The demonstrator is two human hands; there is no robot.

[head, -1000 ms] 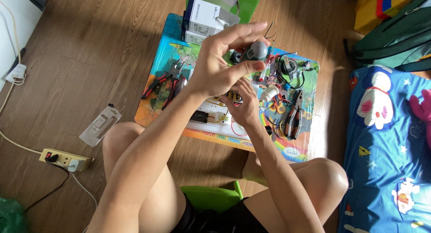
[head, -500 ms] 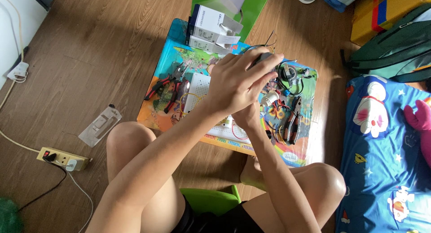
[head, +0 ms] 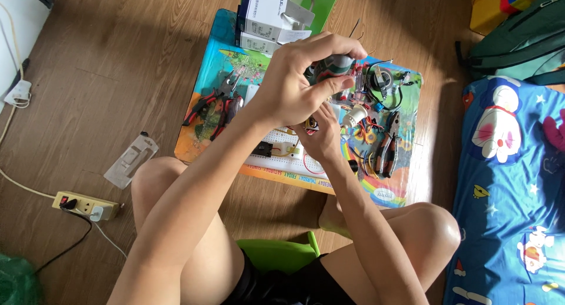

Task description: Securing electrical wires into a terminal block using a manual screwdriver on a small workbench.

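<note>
1. My left hand (head: 294, 87) is clamped on a grey-green, rounded screwdriver handle (head: 332, 67), above the colourful mat (head: 206, 75).
2. My right hand (head: 321, 137), at 6 o'clock beneath, pinches a small part; which one I cannot tell.
3. A tilted handle could let the tip slip onto the white breadboard (head: 282, 155).

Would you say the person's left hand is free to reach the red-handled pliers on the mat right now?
Probably not at once: the left hand grips a grey, rounded tool handle. The red-handled pliers lie uncovered on the mat, close beside it.
</note>
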